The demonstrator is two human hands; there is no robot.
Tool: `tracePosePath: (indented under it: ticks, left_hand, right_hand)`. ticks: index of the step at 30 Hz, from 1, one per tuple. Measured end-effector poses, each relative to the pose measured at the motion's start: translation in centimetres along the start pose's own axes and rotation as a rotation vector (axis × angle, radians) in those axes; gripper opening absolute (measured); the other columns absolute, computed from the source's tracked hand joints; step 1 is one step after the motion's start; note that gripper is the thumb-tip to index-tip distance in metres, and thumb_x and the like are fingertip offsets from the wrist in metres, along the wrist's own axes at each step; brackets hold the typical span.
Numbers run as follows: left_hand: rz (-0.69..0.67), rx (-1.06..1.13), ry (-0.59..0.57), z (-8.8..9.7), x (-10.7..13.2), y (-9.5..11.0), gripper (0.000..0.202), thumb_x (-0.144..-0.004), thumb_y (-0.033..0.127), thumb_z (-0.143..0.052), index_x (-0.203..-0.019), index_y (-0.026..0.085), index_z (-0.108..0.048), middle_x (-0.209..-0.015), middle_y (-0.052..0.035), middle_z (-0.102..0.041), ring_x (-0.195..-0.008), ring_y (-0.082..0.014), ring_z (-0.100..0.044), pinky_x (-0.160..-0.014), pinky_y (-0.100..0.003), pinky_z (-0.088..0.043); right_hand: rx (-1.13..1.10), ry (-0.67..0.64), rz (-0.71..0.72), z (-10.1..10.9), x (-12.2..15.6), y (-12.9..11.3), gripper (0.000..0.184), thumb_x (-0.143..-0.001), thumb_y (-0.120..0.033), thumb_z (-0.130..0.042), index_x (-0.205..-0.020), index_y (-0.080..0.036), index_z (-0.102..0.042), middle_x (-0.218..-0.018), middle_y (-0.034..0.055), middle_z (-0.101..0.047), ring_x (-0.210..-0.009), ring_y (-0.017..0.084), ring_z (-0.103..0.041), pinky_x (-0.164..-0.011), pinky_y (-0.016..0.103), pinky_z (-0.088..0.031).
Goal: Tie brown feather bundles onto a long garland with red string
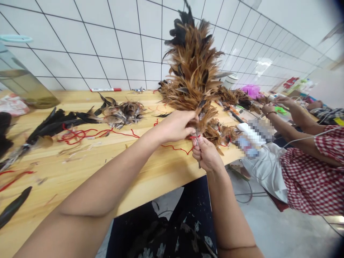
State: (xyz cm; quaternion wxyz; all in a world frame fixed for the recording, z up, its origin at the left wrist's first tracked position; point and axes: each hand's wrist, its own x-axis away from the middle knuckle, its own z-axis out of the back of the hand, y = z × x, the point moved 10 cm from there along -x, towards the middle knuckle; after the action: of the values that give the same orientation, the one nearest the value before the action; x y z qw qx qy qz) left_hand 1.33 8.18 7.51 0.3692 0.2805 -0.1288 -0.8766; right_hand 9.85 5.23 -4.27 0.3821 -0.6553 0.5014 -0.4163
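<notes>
A bundle of brown and black feathers (206, 111) lies in front of me, its quill end toward my body. My left hand (176, 125) is closed on the feathers just above the quills, fingertips partly hidden among them. Closed in a fist, my right hand (208, 153) grips the thin quill end, which pokes out below its fingers. Red string (176, 147) wraps the bundle between my hands and trails left over the table. Behind it rises a tall heap of brown feathers with black tips (192, 71), leaning near the tiled wall.
Wooden table (88, 168) bears a smaller feather clump (122, 113), long black feathers (51, 123) and a red-capped marker (105, 90). A container of murky liquid (24, 82) stands far left. On the right, a person in a checked shirt (309, 175) works with both hands.
</notes>
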Motion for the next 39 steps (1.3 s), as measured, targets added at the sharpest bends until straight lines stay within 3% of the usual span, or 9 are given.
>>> tracePosePath:
  ticks: [4, 8, 11, 14, 16, 21, 25, 33, 39]
  left_hand:
    - [0.152, 0.035, 0.049, 0.7, -0.2, -2.9, 0.017, -0.074, 0.017, -0.057, -0.091, 0.015, -0.060, -0.087, -0.0055, -0.068, -0.082, -0.0187, -0.062, -0.076, -0.029, -0.046]
    - [0.117, 0.546, -0.319, -5.1, 0.3, -2.0, 0.015, -0.077, 0.022, -0.057, -0.091, 0.016, -0.058, -0.093, -0.0051, -0.068, -0.086, -0.0156, -0.063, -0.080, -0.027, -0.048]
    - [0.063, 0.925, -0.470, -7.8, 1.0, -0.1, 0.022, -0.078, 0.030, -0.062, -0.094, 0.016, -0.055, -0.094, -0.0053, -0.065, -0.085, -0.0136, -0.061, -0.079, -0.027, -0.048]
    - [0.125, 1.037, -0.574, -9.5, 1.6, 0.2, 0.027, -0.076, 0.034, -0.066, -0.094, 0.017, -0.053, -0.081, -0.0018, -0.061, -0.072, -0.0114, -0.059, -0.065, -0.024, -0.046]
    - [0.162, 0.975, -0.534, -9.5, 1.4, -0.5, 0.024, -0.075, 0.032, -0.066, -0.091, 0.017, -0.056, -0.075, 0.0003, -0.059, -0.067, -0.0104, -0.057, -0.061, -0.022, -0.043]
    - [0.218, 0.639, -0.191, -7.1, -0.4, -3.0, 0.018, -0.077, 0.029, -0.057, -0.067, 0.015, -0.058, -0.063, 0.0021, -0.054, -0.061, -0.0091, -0.048, -0.060, -0.021, -0.038]
    - [0.258, 0.532, -0.030, -5.4, -0.5, -3.1, 0.016, -0.077, 0.025, -0.053, -0.065, 0.015, -0.058, -0.053, 0.0041, -0.045, -0.052, -0.0078, -0.037, -0.051, -0.021, -0.028]
    - [0.092, 0.450, -0.057, -5.1, -0.1, 0.6, 0.016, -0.077, 0.021, -0.051, -0.066, 0.015, -0.061, -0.056, 0.0034, -0.051, -0.053, -0.0075, -0.040, -0.053, -0.020, -0.029]
    - [0.262, 0.618, 0.066, -5.5, 0.2, 0.1, 0.017, -0.078, 0.030, -0.058, -0.073, 0.015, -0.062, -0.060, 0.0019, -0.058, -0.055, -0.0083, -0.048, -0.056, -0.020, -0.035]
  right_hand:
    - [-0.019, 0.009, 0.056, 0.4, 0.1, -1.7, 0.042, -0.074, -0.050, -0.071, -0.065, -0.017, -0.048, -0.048, -0.0100, -0.032, -0.037, 0.001, -0.018, -0.036, 0.015, -0.012]
    - [-0.025, 0.022, 0.105, 0.6, 0.0, -2.7, 0.044, -0.070, -0.053, -0.074, -0.065, -0.017, -0.048, -0.048, -0.0104, -0.032, -0.037, 0.000, -0.018, -0.036, 0.015, -0.012]
    - [-0.014, 0.053, 0.144, 1.1, -0.2, -2.8, 0.043, -0.070, -0.053, -0.073, -0.067, -0.017, -0.050, -0.048, -0.0100, -0.034, -0.037, 0.000, -0.019, -0.036, 0.016, -0.013]
    - [0.004, 0.098, 0.179, 1.8, -0.3, -2.8, 0.042, -0.071, -0.054, -0.071, -0.067, -0.017, -0.051, -0.047, -0.0097, -0.035, -0.036, 0.001, -0.019, -0.036, 0.017, -0.013]
    - [0.017, 0.140, 0.195, 2.3, -0.4, -2.9, 0.042, -0.070, -0.054, -0.072, -0.068, -0.016, -0.053, -0.048, -0.0094, -0.036, -0.036, 0.001, -0.020, -0.036, 0.017, -0.013]
    - [0.053, 0.282, 0.236, 3.7, -0.6, -3.3, 0.040, -0.070, -0.052, -0.071, -0.071, -0.016, -0.055, -0.049, -0.0092, -0.037, -0.038, 0.002, -0.023, -0.036, 0.017, -0.014]
    - [0.093, 0.418, 0.315, 5.2, -0.6, -3.7, 0.035, -0.073, -0.051, -0.068, -0.073, -0.017, -0.055, -0.050, -0.0090, -0.038, -0.041, 0.003, -0.025, -0.038, 0.018, -0.019]
    - [0.589, 0.568, 0.543, 6.2, 0.2, -5.4, 0.027, -0.088, -0.041, -0.046, -0.070, -0.020, -0.051, -0.056, -0.0037, -0.046, -0.054, 0.012, -0.041, -0.053, 0.025, -0.036]
    - [1.150, 0.836, 0.753, 4.4, 2.7, -8.0, 0.020, -0.087, -0.024, -0.038, -0.069, -0.021, -0.047, -0.069, 0.0035, -0.055, -0.068, 0.017, -0.048, -0.066, 0.030, -0.038]
